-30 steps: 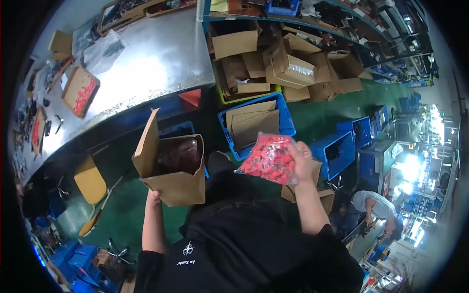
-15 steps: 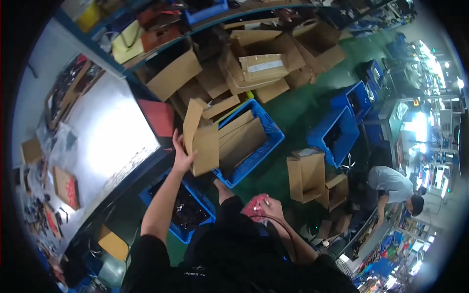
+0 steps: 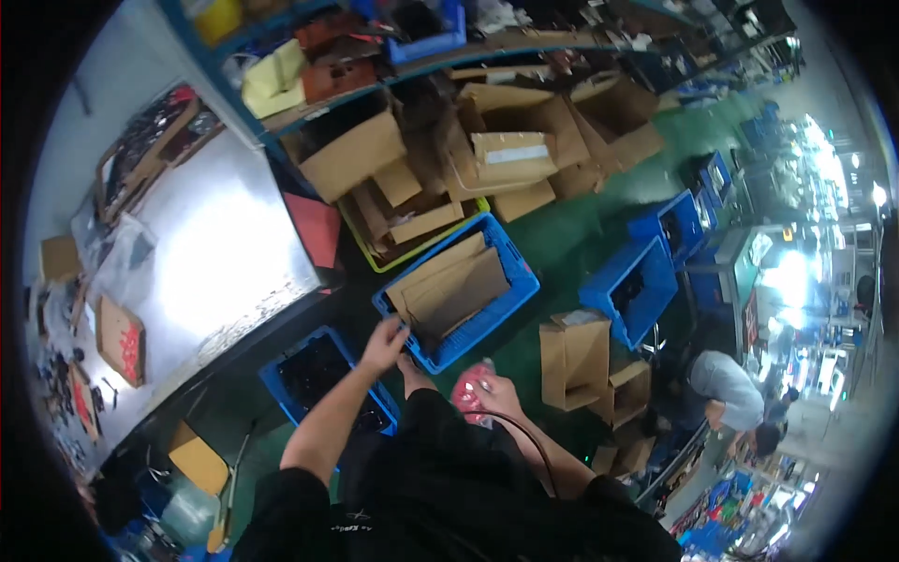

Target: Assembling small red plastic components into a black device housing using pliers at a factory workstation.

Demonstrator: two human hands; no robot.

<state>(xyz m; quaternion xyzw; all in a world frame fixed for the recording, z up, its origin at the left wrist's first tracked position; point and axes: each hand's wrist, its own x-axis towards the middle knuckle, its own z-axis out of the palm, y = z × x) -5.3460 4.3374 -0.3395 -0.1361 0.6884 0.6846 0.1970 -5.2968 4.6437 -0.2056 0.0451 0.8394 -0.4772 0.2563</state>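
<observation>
My right hand [image 3: 499,397] is closed around a clear plastic bag of small red pieces [image 3: 471,393], in front of my body. My left hand [image 3: 382,347] is at the near left corner of a blue plastic crate [image 3: 513,298], its fingers loosely bent and apart. Nothing shows in it, and whether the fingertips touch the crate's rim I cannot tell. Flat cardboard pieces [image 3: 452,286] lie inside that crate. Just beyond it is a yellow-rimmed crate [image 3: 382,267] with pieces of cardboard in it.
Left stands a shiny metal-topped table [image 3: 220,253]; beneath its edge, a blue crate of dark parts [image 3: 316,375]. Open cardboard boxes [image 3: 524,126] crowd below a shelf [image 3: 421,58]. More boxes [image 3: 573,361] and blue crates [image 3: 646,286] are at right, near a bent-over person [image 3: 726,384].
The cardboard box that my left hand held is out of it. That hand has drawn back toward me, to the blue crate's corner. My right hand still holds the bag; the view has shifted.
</observation>
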